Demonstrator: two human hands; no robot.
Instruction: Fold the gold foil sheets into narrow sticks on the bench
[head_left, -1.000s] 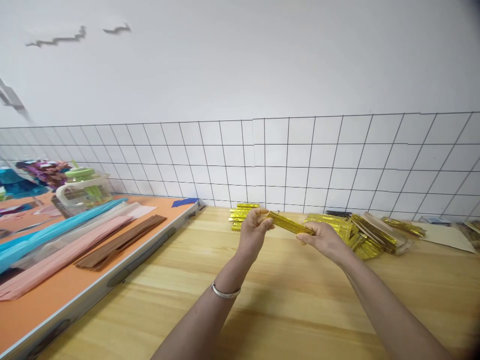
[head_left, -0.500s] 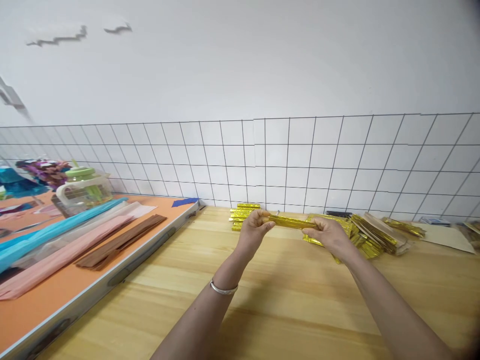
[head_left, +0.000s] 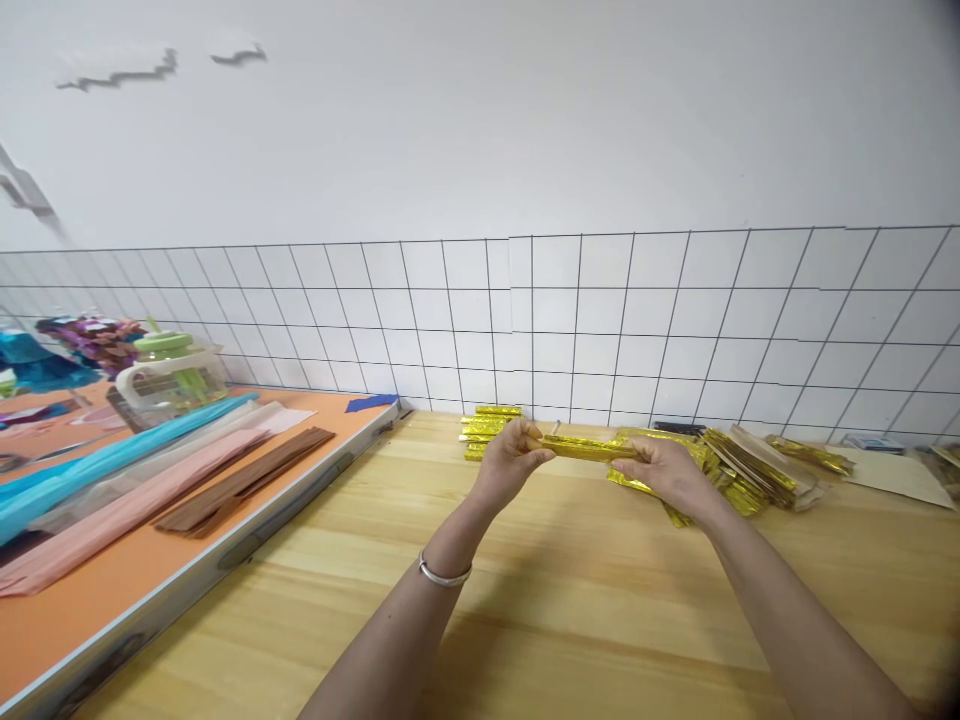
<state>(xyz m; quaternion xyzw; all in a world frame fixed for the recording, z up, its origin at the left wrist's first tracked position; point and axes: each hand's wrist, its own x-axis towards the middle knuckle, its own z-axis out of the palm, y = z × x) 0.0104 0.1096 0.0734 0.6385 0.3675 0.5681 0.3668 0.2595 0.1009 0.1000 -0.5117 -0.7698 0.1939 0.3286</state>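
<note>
Both of my hands hold a narrow strip of shiny gold foil (head_left: 586,448) level above the wooden table. My left hand (head_left: 514,458) pinches its left end between thumb and fingers. At the right end, my right hand (head_left: 654,468) grips it the same way. Behind my left hand lies a row of rolled gold foil pieces (head_left: 487,422), partly covered by that hand. A pile of flat gold foil strips (head_left: 739,490) lies beyond and beside my right hand, some of it hidden by the hand.
Brown paper (head_left: 772,465) lies among the foil at the right, near a beige sheet (head_left: 896,478). On the left, an orange board (head_left: 255,560) bears pink, blue and brown crepe strips (head_left: 244,480) and a green-lidded jug (head_left: 169,370). A white grid-lined wall (head_left: 480,310) stands behind the table.
The foil strip between my hands has turned slightly, showing a brighter face. My hands have barely shifted, and both keep their hold on it.
</note>
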